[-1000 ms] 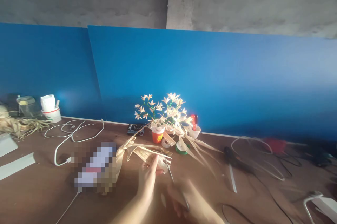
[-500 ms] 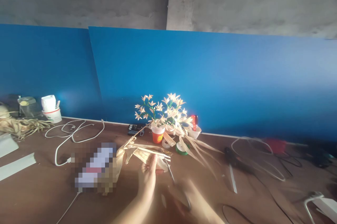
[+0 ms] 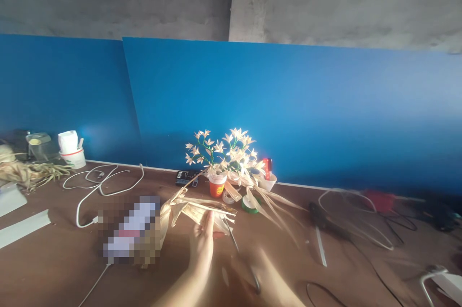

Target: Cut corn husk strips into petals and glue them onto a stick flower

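Against a second ago, the right hand (image 3: 263, 269) is sitting slightly nearer 6 o'clock and is smearing into a heavier blur, its fingers losing the outline they were showing, while the dark curved handle of the thin metal tool (image 3: 234, 240) is dipping a little toward 5 o'clock. The thumb of the left hand (image 3: 202, 239) is edging slightly toward 9 o'clock on the dry husk (image 3: 190, 210), whose pale free end beside the blade is shifting a little. The whole view is drifting very slightly toward 4 o'clock.
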A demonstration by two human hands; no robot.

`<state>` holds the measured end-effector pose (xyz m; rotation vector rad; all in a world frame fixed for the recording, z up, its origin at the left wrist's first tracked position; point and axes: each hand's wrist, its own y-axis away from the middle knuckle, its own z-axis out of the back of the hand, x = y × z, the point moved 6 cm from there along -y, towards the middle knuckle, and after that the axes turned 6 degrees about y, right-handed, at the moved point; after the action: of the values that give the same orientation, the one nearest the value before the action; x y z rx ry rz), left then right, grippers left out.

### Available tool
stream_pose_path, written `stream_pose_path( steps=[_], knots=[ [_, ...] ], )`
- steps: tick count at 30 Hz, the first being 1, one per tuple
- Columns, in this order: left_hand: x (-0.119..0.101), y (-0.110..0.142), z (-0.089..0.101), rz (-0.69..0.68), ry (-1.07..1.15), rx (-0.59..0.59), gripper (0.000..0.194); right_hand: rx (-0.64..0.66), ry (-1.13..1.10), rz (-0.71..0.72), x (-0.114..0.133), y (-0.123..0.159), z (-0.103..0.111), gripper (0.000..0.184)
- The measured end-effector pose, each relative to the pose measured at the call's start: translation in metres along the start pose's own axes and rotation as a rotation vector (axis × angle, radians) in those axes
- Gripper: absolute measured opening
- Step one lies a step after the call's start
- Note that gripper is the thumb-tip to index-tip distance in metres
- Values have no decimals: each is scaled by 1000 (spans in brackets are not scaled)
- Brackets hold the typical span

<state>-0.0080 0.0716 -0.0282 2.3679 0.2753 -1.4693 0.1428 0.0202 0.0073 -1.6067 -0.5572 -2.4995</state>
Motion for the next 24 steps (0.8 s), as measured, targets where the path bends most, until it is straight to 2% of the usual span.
stream_pose_path(
  steps=[3,14,19,24],
  knots=[
    [-1,-2,2,-11,-36,-8,54,12,4,12,0,1,1,37],
    [-5,-2,-7,-12,14,98,44,34,-41,48,-1,-1,0,42],
    [-11,1,-9,-20,42,92,44,69,-32,45,0,0,-2,42],
    [-14,1,-10,-14,57,92,43,44,-45,66,1,3,1,42]
  ],
)
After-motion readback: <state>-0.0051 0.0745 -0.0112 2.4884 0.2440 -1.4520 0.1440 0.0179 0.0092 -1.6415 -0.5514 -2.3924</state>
